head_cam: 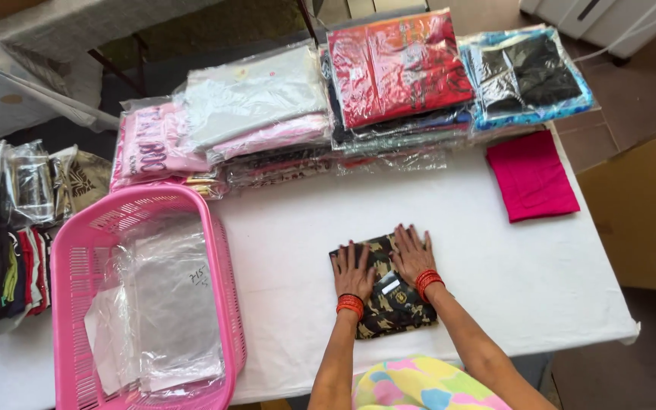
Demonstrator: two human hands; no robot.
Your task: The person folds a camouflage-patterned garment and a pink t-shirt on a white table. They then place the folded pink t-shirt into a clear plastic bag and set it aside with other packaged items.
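Both hands are lying flat, palms down and fingers spread, on a folded camouflage garment (pixel 385 292) in the lower middle of the frame. The left hand (pixel 352 271) is pressing the left half of it, and the right hand (pixel 413 254) is pressing the upper right part. Neither grip is closing on anything; the fingers are open and only resting on the cloth. The garment is lying on the white table (pixel 495 258), close to the near edge, with a small dark label showing between the wrists.

It seems that the step in hand is the flattening of the folded piece, so that it is staying neat and thin. A next move would call for taking the garment by its edges without opening the fold.

At the lower left of the frame a pink plastic basket (pixel 70 288) is holding clear plastic bags (pixel 165 304). Along the top of the frame, stacks of bagged garments (pixel 328 106) are standing in a row on the table. A folded magenta cloth (pixel 531 176) is lying alone at the upper right, well apart from the hands.
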